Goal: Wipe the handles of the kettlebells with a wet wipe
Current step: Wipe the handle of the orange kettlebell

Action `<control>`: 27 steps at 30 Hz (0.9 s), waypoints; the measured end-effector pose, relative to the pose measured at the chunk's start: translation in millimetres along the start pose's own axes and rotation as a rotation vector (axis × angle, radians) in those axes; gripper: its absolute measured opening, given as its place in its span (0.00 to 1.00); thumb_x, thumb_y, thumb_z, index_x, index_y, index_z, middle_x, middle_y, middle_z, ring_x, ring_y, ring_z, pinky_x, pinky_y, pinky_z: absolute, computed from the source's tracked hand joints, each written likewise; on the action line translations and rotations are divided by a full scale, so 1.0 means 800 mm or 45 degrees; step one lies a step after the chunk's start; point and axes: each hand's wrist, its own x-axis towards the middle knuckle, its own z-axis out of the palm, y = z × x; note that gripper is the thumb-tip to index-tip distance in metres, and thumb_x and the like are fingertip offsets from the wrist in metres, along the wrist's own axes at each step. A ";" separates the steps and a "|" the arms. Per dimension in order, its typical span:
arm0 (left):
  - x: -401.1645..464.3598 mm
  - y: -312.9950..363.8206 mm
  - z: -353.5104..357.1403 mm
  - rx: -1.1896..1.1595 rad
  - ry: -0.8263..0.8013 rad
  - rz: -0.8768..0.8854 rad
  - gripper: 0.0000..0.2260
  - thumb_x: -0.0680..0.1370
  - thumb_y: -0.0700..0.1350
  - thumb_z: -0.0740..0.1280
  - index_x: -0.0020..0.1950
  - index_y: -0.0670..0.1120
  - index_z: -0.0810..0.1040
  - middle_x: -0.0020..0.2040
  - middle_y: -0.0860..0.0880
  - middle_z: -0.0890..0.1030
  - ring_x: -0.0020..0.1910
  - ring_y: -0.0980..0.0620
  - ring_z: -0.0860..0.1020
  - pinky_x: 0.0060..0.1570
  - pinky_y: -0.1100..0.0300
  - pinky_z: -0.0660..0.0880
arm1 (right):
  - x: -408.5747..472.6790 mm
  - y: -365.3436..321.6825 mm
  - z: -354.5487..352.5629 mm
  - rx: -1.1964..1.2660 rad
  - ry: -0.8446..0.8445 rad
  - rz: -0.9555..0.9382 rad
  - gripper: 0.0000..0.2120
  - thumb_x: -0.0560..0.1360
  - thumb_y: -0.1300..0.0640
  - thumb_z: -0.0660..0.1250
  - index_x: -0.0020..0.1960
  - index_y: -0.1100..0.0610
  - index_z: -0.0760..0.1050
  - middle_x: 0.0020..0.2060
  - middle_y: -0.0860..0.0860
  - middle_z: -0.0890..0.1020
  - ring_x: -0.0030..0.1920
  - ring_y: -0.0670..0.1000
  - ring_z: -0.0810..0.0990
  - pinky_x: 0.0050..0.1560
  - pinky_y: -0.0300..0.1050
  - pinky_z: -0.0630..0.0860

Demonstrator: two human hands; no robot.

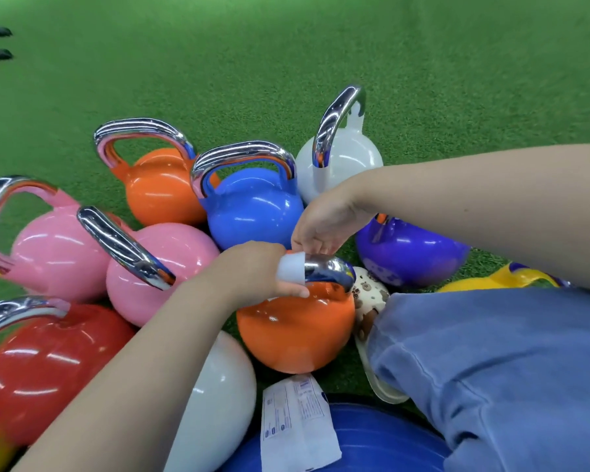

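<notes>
An orange kettlebell (297,332) sits in front of me with its chrome handle (327,269) on top. My left hand (252,270) holds a white wet wipe (291,269) wrapped round the left end of that handle. Just above the handle, my right hand (324,223) has its fingertips curled down at the wipe's top edge. Around them stand several more kettlebells: blue (252,206), orange (157,185), white (348,158), two pink (171,253), red (41,362) and purple (409,250).
A white wipe packet (297,424) lies on a blue ball (372,444) near me. My knee in blue trousers (491,369) and a patterned shoe (368,294) are at the right. Green turf (286,46) stretches beyond. A yellow kettlebell (498,281) sits behind my knee.
</notes>
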 end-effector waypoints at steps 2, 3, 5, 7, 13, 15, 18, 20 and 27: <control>0.010 0.012 -0.002 0.079 -0.053 -0.003 0.18 0.69 0.64 0.68 0.40 0.51 0.68 0.36 0.55 0.71 0.42 0.51 0.72 0.39 0.57 0.67 | -0.002 0.004 -0.001 -0.044 0.031 0.041 0.14 0.76 0.66 0.52 0.43 0.56 0.74 0.42 0.51 0.78 0.43 0.49 0.75 0.53 0.44 0.68; 0.013 0.019 -0.003 0.097 -0.075 -0.006 0.18 0.69 0.64 0.67 0.41 0.50 0.69 0.35 0.55 0.71 0.43 0.50 0.73 0.39 0.57 0.67 | -0.005 0.006 0.000 -0.076 0.059 0.068 0.12 0.76 0.65 0.53 0.45 0.57 0.74 0.43 0.51 0.78 0.44 0.49 0.75 0.54 0.44 0.68; 0.019 0.031 -0.003 0.125 -0.089 -0.006 0.20 0.70 0.65 0.66 0.44 0.49 0.71 0.37 0.55 0.72 0.45 0.50 0.74 0.41 0.57 0.68 | -0.010 0.009 0.001 -0.142 0.127 0.109 0.09 0.74 0.61 0.58 0.51 0.56 0.74 0.46 0.50 0.78 0.48 0.48 0.76 0.59 0.45 0.67; 0.024 0.042 0.002 0.174 -0.050 0.020 0.22 0.70 0.66 0.65 0.51 0.48 0.73 0.43 0.53 0.77 0.49 0.49 0.75 0.42 0.56 0.69 | -0.014 0.010 0.003 -0.154 0.257 0.111 0.12 0.74 0.63 0.57 0.54 0.56 0.74 0.45 0.48 0.79 0.50 0.49 0.77 0.58 0.45 0.68; 0.024 0.071 0.020 0.348 0.205 0.075 0.33 0.71 0.63 0.66 0.70 0.48 0.63 0.65 0.49 0.71 0.59 0.48 0.75 0.42 0.57 0.68 | -0.013 0.005 0.014 0.491 0.677 -0.048 0.04 0.80 0.62 0.55 0.52 0.60 0.67 0.39 0.55 0.73 0.35 0.51 0.72 0.36 0.42 0.72; 0.012 0.066 0.018 0.278 0.237 0.061 0.34 0.71 0.61 0.67 0.69 0.45 0.62 0.64 0.47 0.72 0.59 0.46 0.74 0.48 0.54 0.71 | -0.010 0.004 0.020 0.543 0.688 -0.008 0.04 0.80 0.60 0.55 0.51 0.60 0.67 0.38 0.55 0.72 0.34 0.50 0.70 0.34 0.41 0.70; -0.014 0.049 0.017 0.173 0.322 0.020 0.35 0.71 0.62 0.67 0.67 0.40 0.62 0.62 0.44 0.69 0.61 0.46 0.69 0.59 0.54 0.68 | -0.011 0.002 0.034 0.525 0.665 0.030 0.07 0.80 0.58 0.53 0.48 0.59 0.68 0.37 0.56 0.72 0.31 0.50 0.70 0.32 0.39 0.69; -0.032 0.035 0.024 0.122 0.427 0.018 0.35 0.70 0.61 0.68 0.66 0.39 0.64 0.63 0.43 0.67 0.62 0.44 0.67 0.61 0.53 0.67 | -0.011 -0.003 0.043 0.410 0.713 0.033 0.11 0.81 0.56 0.52 0.54 0.59 0.69 0.42 0.59 0.75 0.34 0.51 0.72 0.35 0.40 0.68; -0.072 0.010 0.070 -0.164 1.039 -0.072 0.28 0.67 0.51 0.72 0.60 0.35 0.71 0.57 0.36 0.75 0.59 0.41 0.71 0.59 0.49 0.71 | 0.010 -0.035 0.082 -0.230 0.988 0.080 0.13 0.83 0.58 0.46 0.47 0.59 0.67 0.61 0.62 0.73 0.60 0.59 0.72 0.50 0.49 0.67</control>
